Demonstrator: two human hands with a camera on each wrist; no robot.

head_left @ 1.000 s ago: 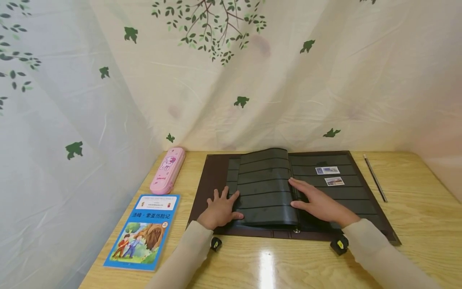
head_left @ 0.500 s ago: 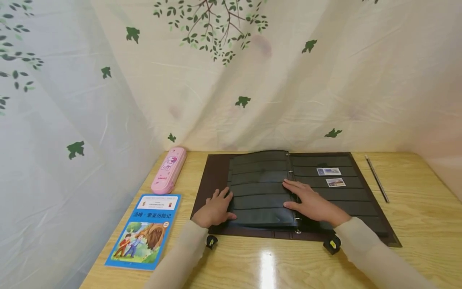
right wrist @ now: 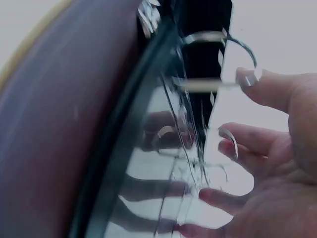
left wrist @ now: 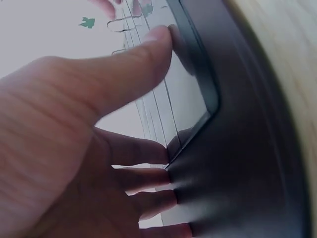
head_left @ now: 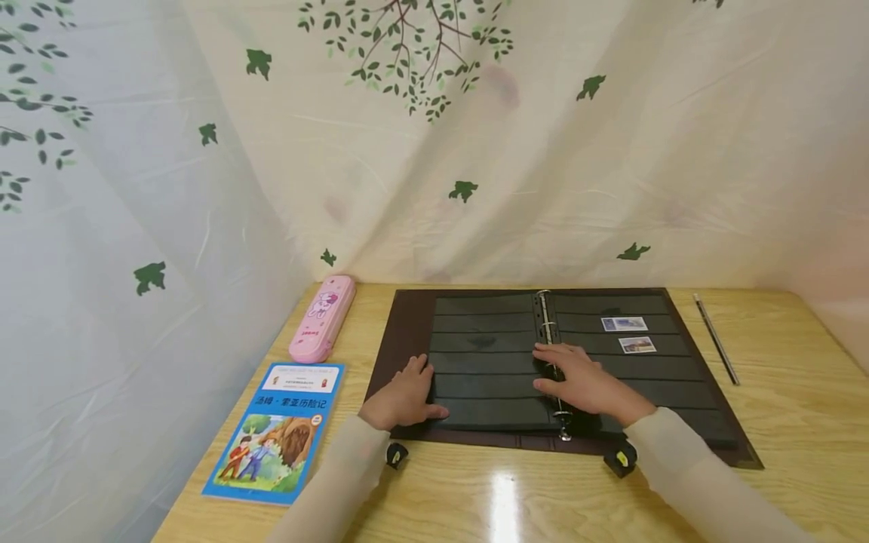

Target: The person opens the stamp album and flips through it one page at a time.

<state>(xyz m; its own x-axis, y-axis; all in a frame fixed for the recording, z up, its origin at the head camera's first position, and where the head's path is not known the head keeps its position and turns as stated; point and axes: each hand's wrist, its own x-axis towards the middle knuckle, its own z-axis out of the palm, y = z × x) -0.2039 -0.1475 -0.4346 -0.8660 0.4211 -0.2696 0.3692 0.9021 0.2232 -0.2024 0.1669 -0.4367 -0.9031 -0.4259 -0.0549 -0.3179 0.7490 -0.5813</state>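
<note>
A brown ring-bound stamp album (head_left: 399, 332) lies spread on the table. Its black left page (head_left: 483, 366) is flat, with strips across it. Along the left edge of that page rests my left hand (head_left: 403, 396), thumb on the lower corner; the left wrist view shows its fingertips touching the page edge and cover. My right hand (head_left: 578, 379) is over the metal rings (head_left: 547, 320), its straight fingers reaching the page's inner edge. On the right page (head_left: 611, 369) are two stamps, an upper stamp (head_left: 624, 323) and a lower stamp (head_left: 637, 345). Neither hand grips anything.
Left of the album are a pink pencil case (head_left: 322, 317) and a blue picture-covered book (head_left: 274, 434). A pencil (head_left: 716, 339) lies to the right. A leaf-patterned curtain (head_left: 543, 166) hangs behind the wooden table (head_left: 563, 498).
The lifted, curved page has settled flat on the left side, uncovering the rings. My right hand has shifted slightly left along with it; the left hand stays at the page edge.
</note>
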